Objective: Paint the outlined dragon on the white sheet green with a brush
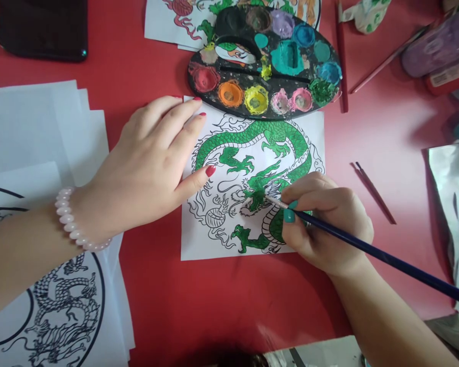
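A sheet with a printed dragon (214, 250) lies on the red table, its body, legs and part of its head painted green. My right hand (325, 224) pinches a dark blue paintbrush (367, 247) near its ferrule. The brush tip touches the dragon's head. My left hand (156, 148) lies flat with fingers outstretched, its fingertips over the sheet's left edge, and holds nothing. Just beyond the sheet, overlapping its far edge, sits a black oval paint palette (245, 76) with wells of red, orange, yellow, pink, green, blue and other colours.
A dark phone (42, 28) lies far left. Printed sheets (72, 148) pile up under my left forearm. Another coloured sheet (160, 25) is partly beneath the palette. A small brush (375, 193) rests right of the drawing. Purple and red bottles (439, 46) lie at far right.
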`<action>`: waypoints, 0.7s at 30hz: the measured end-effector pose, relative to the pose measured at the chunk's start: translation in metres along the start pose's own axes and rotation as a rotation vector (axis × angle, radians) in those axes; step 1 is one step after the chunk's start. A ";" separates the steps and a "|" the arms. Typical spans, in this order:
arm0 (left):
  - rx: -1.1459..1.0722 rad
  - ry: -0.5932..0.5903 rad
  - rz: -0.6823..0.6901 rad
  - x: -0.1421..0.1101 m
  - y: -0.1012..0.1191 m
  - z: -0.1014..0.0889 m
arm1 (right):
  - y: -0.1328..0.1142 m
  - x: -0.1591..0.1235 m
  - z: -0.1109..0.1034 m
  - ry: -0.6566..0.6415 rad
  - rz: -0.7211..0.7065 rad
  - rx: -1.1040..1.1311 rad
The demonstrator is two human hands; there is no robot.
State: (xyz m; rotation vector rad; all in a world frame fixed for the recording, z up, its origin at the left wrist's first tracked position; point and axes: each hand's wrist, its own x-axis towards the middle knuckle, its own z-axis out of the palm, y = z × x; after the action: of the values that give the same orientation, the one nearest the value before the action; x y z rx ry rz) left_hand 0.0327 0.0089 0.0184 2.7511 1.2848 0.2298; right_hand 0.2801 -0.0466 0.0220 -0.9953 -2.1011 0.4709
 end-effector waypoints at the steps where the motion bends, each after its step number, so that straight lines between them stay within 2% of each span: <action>1: 0.003 -0.005 -0.001 0.000 0.000 0.000 | 0.000 0.000 -0.001 -0.006 0.004 -0.002; 8: 0.008 0.033 0.021 0.000 0.000 0.002 | -0.001 0.001 -0.003 -0.030 -0.014 0.026; 13: -0.001 -0.015 -0.016 0.000 0.001 0.001 | 0.000 0.001 -0.001 -0.012 -0.042 0.017; 17: -0.045 0.003 -0.019 0.000 0.001 0.002 | 0.000 0.002 -0.003 -0.038 -0.006 0.019; 21: -0.025 0.013 -0.002 0.001 0.000 0.002 | -0.001 0.003 -0.002 -0.043 -0.032 -0.002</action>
State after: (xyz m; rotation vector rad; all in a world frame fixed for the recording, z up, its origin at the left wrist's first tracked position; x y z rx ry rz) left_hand 0.0333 0.0096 0.0169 2.7324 1.2787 0.2616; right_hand 0.2799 -0.0453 0.0254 -0.9588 -2.1533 0.4779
